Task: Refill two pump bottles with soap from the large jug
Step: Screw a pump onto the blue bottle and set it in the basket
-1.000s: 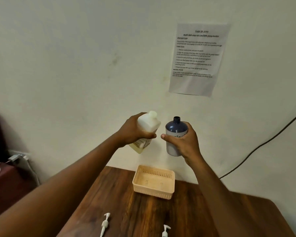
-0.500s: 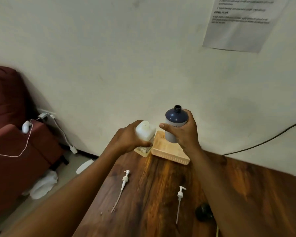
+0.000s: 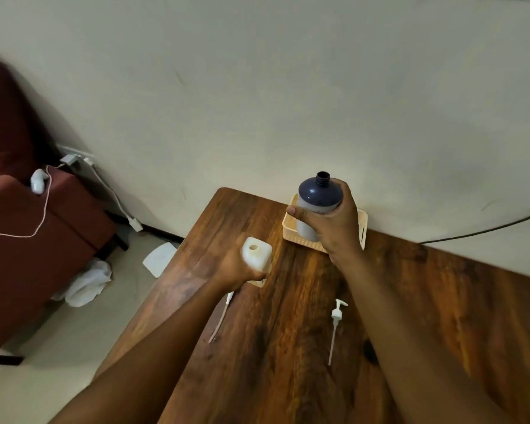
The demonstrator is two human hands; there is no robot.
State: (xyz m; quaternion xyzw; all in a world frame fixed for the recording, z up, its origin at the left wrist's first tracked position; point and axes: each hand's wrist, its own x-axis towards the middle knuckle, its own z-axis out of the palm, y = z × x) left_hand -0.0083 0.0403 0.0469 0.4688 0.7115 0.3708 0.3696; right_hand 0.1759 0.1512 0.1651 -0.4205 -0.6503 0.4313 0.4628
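Observation:
My left hand (image 3: pixel 236 267) grips the white soap jug (image 3: pixel 256 252), which stands upright with its round mouth open, low over the wooden table (image 3: pixel 303 347). My right hand (image 3: pixel 331 221) holds a dark blue pump bottle (image 3: pixel 317 197) upright above the cream basket (image 3: pixel 292 232); its neck is uncapped. Two white pump heads lie on the table: one pump head (image 3: pixel 224 313) partly under my left forearm, the other pump head (image 3: pixel 335 325) between my arms. A dark round object (image 3: pixel 370 351) peeks out beside my right forearm.
The table's back edge meets a pale wall (image 3: pixel 257 102), with a black cable (image 3: pixel 484 231) running along it at right. To the left stand a maroon armchair (image 3: pixel 28 215) with a white charger cord, and white cloths (image 3: pixel 86 283) on the floor.
My view has tilted down toward the table. My left hand has lowered the jug from beside the bottle to the tabletop. The blue bottle stays up in my right hand above the basket.

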